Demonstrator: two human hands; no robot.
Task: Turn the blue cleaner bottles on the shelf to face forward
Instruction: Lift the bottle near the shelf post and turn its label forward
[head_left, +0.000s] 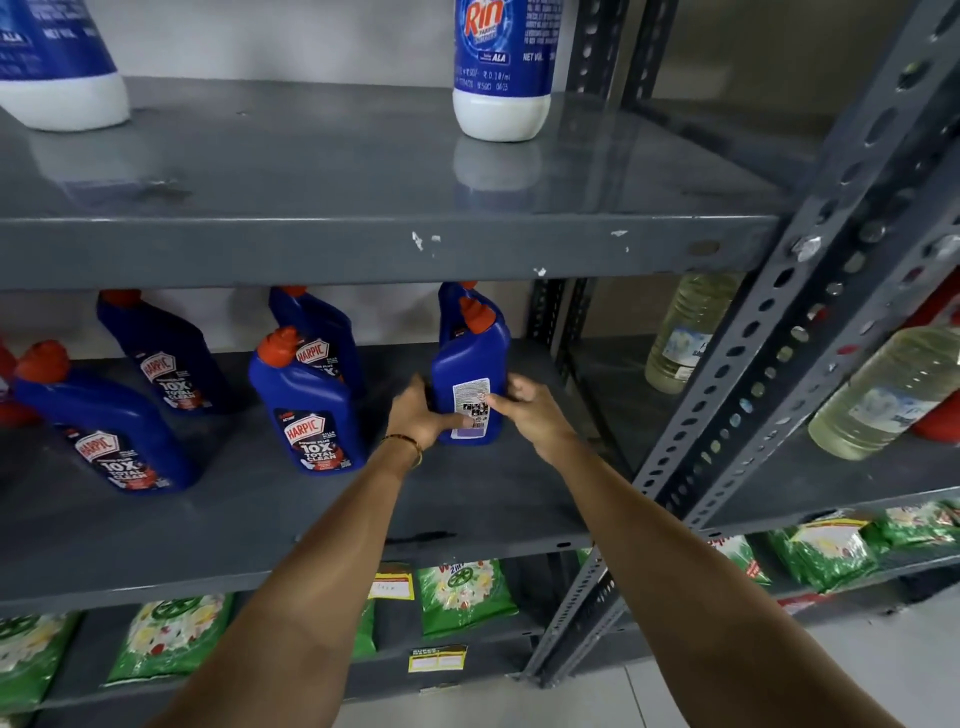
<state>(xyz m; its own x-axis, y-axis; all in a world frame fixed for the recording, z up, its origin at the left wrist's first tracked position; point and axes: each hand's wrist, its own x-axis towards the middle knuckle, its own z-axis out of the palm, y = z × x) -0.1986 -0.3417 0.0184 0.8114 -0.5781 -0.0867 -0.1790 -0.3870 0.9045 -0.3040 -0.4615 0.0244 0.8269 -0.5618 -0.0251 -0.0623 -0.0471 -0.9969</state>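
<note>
Several blue cleaner bottles with red caps stand on the grey middle shelf (467, 499). The rightmost front bottle (470, 364) shows its white back label toward me. My left hand (415, 415) grips its lower left side and my right hand (524, 410) grips its lower right side. Another blue bottle (451, 304) stands right behind it, mostly hidden. The front middle bottle (306, 405) shows its front label, as do the left front bottle (104, 431) and the back left bottle (166, 353). One more bottle (322, 322) stands behind the middle one.
Two white-and-blue detergent bottles (501, 67) (57, 62) stand on the shelf above. Clear bottles of yellowish liquid (685, 332) (883, 389) fill the rack to the right, past a perforated grey upright (779, 364). Green packets (462, 592) lie on the shelf below.
</note>
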